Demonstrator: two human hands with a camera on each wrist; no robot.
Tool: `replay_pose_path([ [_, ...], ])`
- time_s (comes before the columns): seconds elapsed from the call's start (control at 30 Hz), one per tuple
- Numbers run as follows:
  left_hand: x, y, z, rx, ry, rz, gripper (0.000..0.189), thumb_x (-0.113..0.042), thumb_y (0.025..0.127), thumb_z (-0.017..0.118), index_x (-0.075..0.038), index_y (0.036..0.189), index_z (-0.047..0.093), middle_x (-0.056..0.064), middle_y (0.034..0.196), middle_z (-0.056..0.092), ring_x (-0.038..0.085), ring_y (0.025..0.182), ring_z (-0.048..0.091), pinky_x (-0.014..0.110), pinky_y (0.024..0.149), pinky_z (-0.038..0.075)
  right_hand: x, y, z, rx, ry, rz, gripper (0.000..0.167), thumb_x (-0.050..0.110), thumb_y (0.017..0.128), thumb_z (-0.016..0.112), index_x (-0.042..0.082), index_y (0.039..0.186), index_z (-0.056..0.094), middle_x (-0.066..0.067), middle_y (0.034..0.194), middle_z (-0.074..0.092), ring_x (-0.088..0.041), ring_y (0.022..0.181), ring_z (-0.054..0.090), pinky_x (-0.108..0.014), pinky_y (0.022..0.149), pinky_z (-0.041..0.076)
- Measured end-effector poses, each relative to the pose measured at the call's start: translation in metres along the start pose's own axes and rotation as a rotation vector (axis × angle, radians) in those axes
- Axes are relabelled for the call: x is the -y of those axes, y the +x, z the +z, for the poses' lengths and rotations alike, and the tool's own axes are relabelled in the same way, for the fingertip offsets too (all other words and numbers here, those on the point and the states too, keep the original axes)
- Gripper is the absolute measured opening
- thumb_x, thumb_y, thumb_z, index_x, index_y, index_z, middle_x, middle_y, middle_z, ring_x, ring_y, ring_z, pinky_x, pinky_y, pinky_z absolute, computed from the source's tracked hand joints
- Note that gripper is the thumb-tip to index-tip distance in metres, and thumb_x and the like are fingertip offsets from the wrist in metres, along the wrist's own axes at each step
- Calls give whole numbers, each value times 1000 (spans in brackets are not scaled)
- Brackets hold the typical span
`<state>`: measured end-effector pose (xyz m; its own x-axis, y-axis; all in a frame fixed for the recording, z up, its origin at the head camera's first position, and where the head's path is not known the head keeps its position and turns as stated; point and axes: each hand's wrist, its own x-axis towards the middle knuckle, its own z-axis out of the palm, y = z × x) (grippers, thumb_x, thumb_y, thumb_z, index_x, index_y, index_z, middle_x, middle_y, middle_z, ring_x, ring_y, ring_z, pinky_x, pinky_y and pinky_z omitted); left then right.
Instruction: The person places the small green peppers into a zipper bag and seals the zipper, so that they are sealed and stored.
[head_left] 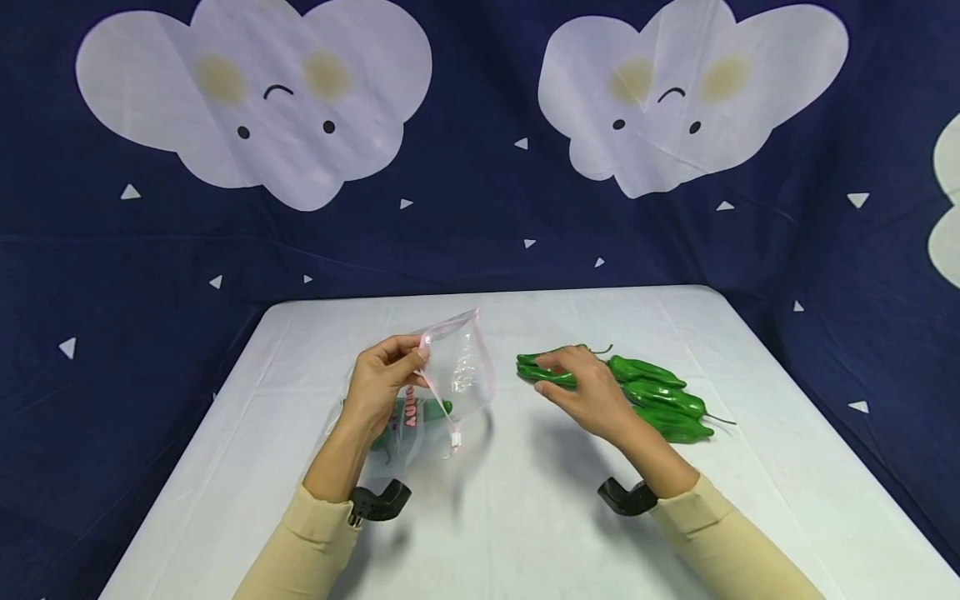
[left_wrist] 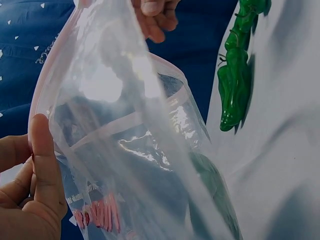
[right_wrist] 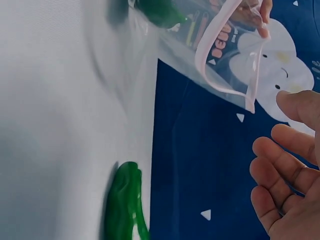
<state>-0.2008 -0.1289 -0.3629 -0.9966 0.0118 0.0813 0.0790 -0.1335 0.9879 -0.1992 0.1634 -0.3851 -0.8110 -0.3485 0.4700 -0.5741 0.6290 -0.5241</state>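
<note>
Clear zip bag (head_left: 467,367) on left side of counter (head_left: 495,533) – mouth gaping rightward, pink rim pinched in the left hand's (head_left: 375,383) grip. At least one green pepper (head_left: 433,410) inside, exact count unclear through plastic; long axis slants, one end pointing right. Loose peppers (head_left: 663,398) lie at right, long axes roughly left-right. Right hand's (head_left: 588,392) grip released – fingers loosely bent, raised near them.

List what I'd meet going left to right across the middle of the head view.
Left hand → white zip slider on the clear bag → right hand → nearest loose green pepper.
</note>
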Motion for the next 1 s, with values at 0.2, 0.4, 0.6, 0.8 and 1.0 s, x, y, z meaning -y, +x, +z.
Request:
replay_pose_path([
  [0.2,0,-1,-1,7,-6,8,21,-4,88,63,7,106,60,-2,80,59,10,73,56,20,58,58,-8,-18,-6,-23,-15,37,30,21,81,74,13,110,66,-1,107,66,-18,97,60,-40,78,54],
  [0.4,-1,-1,-2,5,-3,7,23,-5,88,63,7,107,59,-3,80,59,9,72,56,20,58,58,-18,-34,-13,-54,-54,75,30,18,80,75,14,109,66,1,106,66,-16,96,57,-32,75,51],
  [0.6,-2,-2,-3,12,-4,9,23,-5,89,63,7,108,59,-3,80,59,10,73,56,20,58,58,-29,-50,-22,-62,-98,128,33,19,80,75,17,111,65,3,107,65,-9,93,54,-30,71,49],
  [0.8,-2,-2,-3,14,-1,14,24,-5,89,62,8,109,58,-4,80,59,10,73,56,20,58,58,-42,-66,-30,-97,-131,172,34,17,79,75,15,111,65,2,104,66,-9,92,54,-34,73,48],
  [1.0,-2,-2,-3,10,-3,8,23,-5,89,62,8,108,59,-3,81,59,11,74,56,20,59,58,-57,-78,-35,-93,-152,236,34,20,82,74,13,114,65,-1,106,66,-14,94,56,-35,78,47],
])
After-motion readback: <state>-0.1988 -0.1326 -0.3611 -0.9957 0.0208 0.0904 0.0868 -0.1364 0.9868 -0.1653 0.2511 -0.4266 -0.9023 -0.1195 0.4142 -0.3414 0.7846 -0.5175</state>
